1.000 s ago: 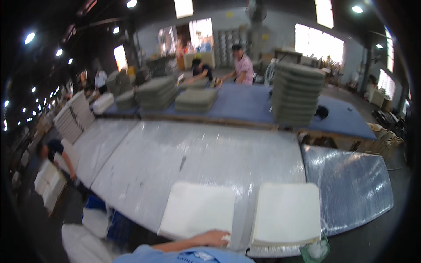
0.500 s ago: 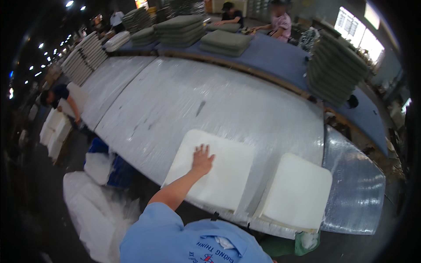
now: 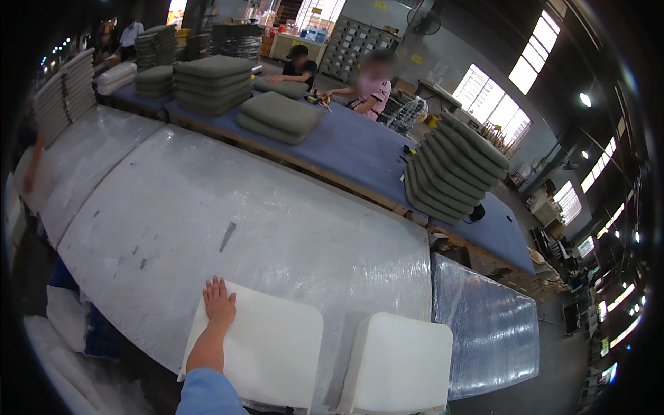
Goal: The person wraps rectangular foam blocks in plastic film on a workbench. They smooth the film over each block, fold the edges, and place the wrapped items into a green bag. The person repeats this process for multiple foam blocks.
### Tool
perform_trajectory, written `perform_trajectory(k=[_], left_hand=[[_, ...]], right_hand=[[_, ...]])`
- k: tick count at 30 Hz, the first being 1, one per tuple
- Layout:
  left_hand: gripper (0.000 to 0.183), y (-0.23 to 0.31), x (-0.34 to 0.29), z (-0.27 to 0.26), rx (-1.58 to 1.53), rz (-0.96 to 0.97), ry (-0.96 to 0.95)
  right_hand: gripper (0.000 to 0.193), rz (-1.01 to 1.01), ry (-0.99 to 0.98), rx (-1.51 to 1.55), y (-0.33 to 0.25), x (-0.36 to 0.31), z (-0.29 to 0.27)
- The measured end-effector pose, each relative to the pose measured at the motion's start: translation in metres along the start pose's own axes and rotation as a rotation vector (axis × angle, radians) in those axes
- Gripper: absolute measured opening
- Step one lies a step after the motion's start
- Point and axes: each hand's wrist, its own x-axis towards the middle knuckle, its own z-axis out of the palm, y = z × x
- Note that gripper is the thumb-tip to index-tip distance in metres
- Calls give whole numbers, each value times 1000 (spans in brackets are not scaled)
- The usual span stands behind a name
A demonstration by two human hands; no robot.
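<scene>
My left hand (image 3: 219, 301) lies flat, fingers slightly apart, on the far left corner of a white foam cushion pad (image 3: 273, 342). This pad rests at the near edge of a wide table covered in shiny plastic film (image 3: 277, 228). To its right, across a narrow gap, sits a thicker white foam block or stack (image 3: 404, 360) with rounded corners. My right hand is out of view.
Beyond runs a blue-topped table (image 3: 360, 159) with stacks of grey-green cushions (image 3: 449, 173). Two people (image 3: 373, 86) sit behind it. A film-wrapped side table (image 3: 484, 332) stands at the right. White sheets (image 3: 66, 318) and a blue container are at lower left.
My left hand has moved from the pad's middle to its far left corner. The view has swung up and to the right, so the tables appear lower and further left.
</scene>
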Motion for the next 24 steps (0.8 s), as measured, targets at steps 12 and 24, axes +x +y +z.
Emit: perform_trajectory(k=[12,24], left_hand=[[65,-6,6,14,85,71,6],[76,-1,12,-32,132,22,-281]], right_hand=[[33,186,-3,44,-71,-3,3],[35,-9,-45,-77,-1,19,36]])
